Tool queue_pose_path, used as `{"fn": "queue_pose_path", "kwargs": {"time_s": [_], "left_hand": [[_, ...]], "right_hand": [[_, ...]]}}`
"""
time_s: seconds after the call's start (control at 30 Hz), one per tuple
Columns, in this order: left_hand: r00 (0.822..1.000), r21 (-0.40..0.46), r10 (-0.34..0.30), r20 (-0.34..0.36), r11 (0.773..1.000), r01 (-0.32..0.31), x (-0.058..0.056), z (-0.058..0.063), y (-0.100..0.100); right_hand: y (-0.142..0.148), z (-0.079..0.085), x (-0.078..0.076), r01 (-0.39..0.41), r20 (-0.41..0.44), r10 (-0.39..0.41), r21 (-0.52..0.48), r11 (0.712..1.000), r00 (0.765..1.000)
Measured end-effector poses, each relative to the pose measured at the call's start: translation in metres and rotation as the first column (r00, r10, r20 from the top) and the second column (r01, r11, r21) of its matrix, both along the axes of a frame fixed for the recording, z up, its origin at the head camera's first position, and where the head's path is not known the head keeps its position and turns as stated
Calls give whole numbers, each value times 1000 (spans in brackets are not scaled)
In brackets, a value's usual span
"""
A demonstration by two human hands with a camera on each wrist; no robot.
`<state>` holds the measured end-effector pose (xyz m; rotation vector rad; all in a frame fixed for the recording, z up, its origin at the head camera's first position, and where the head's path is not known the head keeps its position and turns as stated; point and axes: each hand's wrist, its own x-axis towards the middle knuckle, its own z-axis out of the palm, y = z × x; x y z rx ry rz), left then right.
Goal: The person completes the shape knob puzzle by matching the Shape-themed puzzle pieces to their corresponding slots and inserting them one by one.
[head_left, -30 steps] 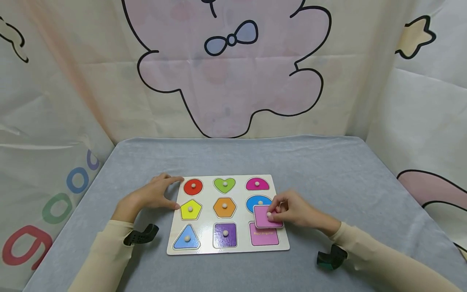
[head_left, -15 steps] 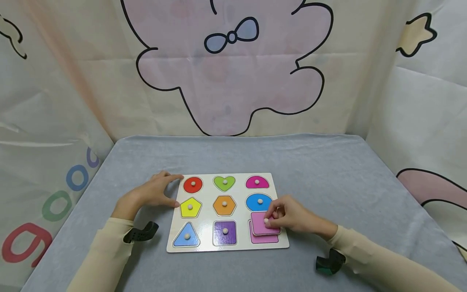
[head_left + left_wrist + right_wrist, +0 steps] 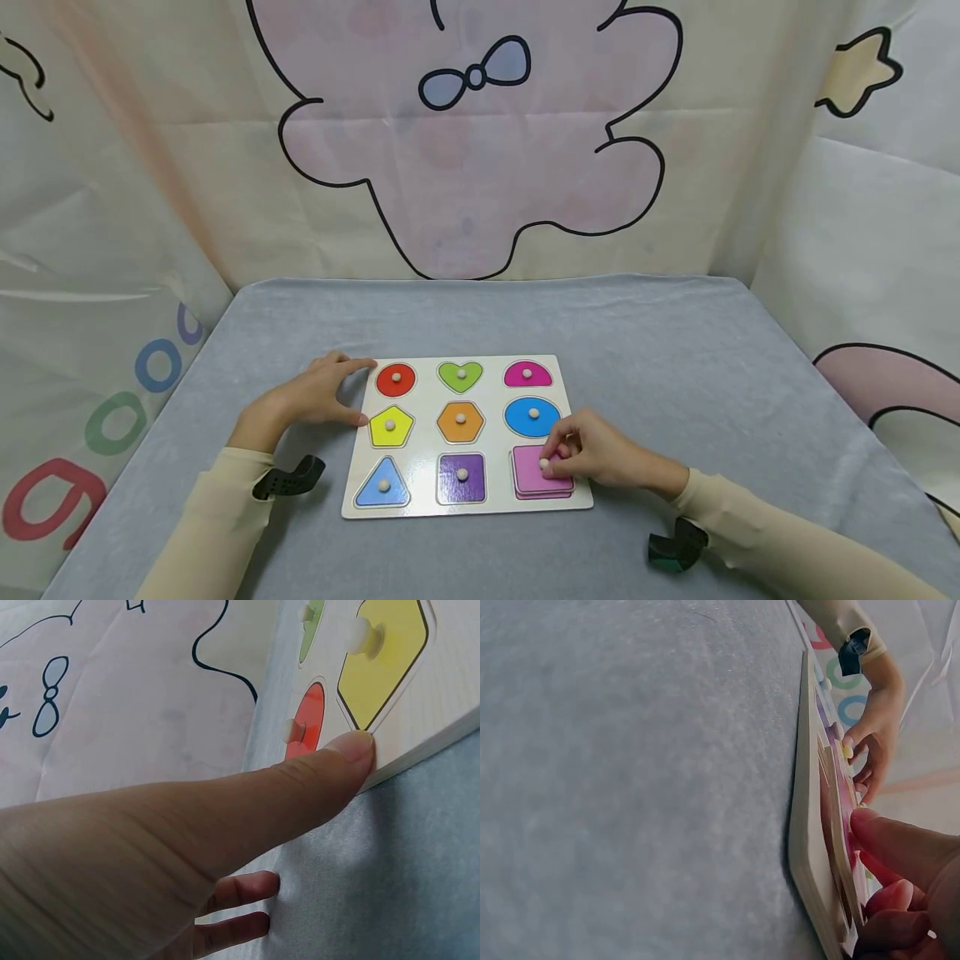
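A white wooden knob puzzle board [image 3: 427, 458] lies on the cloth. My right hand [image 3: 600, 454] pinches the small knob of a pink rectangle puzzle piece [image 3: 528, 467] between thumb and fingers. The piece overlaps its pink recess at the board's front right, whose lower edge shows beneath it. From the right wrist view, the piece [image 3: 844, 810] is tilted, partly raised above the board. My left hand [image 3: 307, 400] rests at the board's left edge, thumb near the yellow pentagon [image 3: 392, 427], a finger at the far left corner. In the left wrist view, its thumb [image 3: 352, 746] touches the rim.
Other knobbed pieces sit in their recesses, among them a purple square [image 3: 452, 492], a blue oval [image 3: 517, 417] and a blue triangle [image 3: 375, 496]. Grey cloth [image 3: 675, 350] covers the table. A printed curtain [image 3: 360, 233] hangs behind.
My right hand has brought the pink rectangle puzzle piece toward me and down, from over the blue oval's edge to over the pink recess. The left hand has stayed at the board's edge.
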<state>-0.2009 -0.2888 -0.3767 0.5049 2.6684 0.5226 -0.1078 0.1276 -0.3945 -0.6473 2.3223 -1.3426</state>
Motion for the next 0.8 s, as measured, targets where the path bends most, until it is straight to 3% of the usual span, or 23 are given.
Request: {"fn": "queue_pose_path", "kwargs": {"time_s": [0.8], "left_hand": [[1000,1,8,-3,1000,-8,-1,-5,-1]], "right_hand": [[-6,-1,6,14,-30,-11,92,996,999]]}}
